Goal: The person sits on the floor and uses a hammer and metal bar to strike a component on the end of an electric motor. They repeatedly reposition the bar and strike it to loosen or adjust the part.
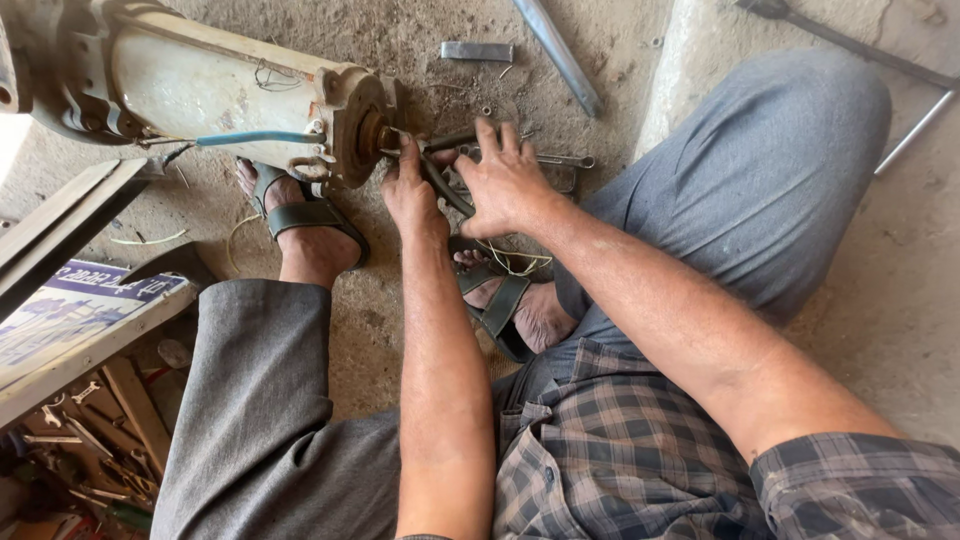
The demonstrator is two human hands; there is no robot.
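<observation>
The left hand [412, 195] pinches at the rusty shaft end [385, 135] of the cream motor [200, 85] lying on the floor; the right hand [505, 180] grips pliers [445, 175] there. Best to keep the pliers square and steady on the shaft

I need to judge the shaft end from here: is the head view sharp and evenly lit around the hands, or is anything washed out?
Head view: even daylight, soft shadows, hands sharp on the cream cylindrical motor housing; left hand and right hand hide part of the rusty shaft end; only the far left edge is blown out; slight wide-angle bending at the borders.
</observation>
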